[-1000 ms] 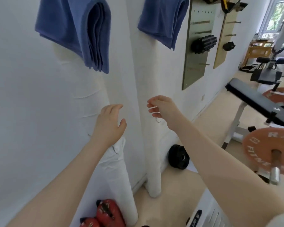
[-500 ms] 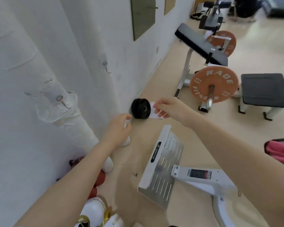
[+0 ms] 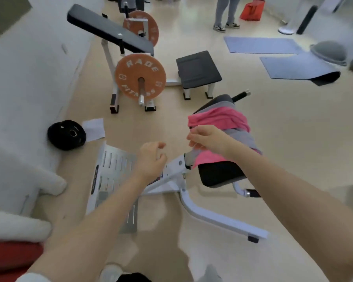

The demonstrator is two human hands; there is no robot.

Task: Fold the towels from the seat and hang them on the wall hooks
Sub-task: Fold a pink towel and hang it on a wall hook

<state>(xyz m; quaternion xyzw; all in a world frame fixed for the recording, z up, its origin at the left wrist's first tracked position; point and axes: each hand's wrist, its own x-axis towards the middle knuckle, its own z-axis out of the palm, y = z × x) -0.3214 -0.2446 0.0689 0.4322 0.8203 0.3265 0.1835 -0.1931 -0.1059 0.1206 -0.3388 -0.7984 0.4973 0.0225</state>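
Far left: white wall (image 3: 29,78), blurred; a dark board at the top left corner is cut off by the frame edge. Red padded object (image 3: 10,259) at bottom left, mostly cropped, identity unclear. On the floor near the wall: black weight plate (image 3: 66,135) lying flat, with a white paper sheet (image 3: 94,129) just beside it. Behind these, an orange weight plate (image 3: 140,78) on a white rack, lettering partly hidden by the bar end.

Centre: perforated metal footplate (image 3: 112,171), its near edge covered by the left forearm. Left hand (image 3: 151,159) hovers above the machine frame, fingers loosely curled and apart, holding nothing.

Right of centre: right hand (image 3: 208,139) in front of the towels, fingers bent; whether it touches or pinches the fabric cannot be told. Pink towel (image 3: 218,119) and grey towel (image 3: 240,137) lie heaped together on the black seat (image 3: 218,174); their lower folds are hidden by the hand and wrist.

Far right: blue floor mats (image 3: 261,44), blurred; a standing person cropped at the legs.
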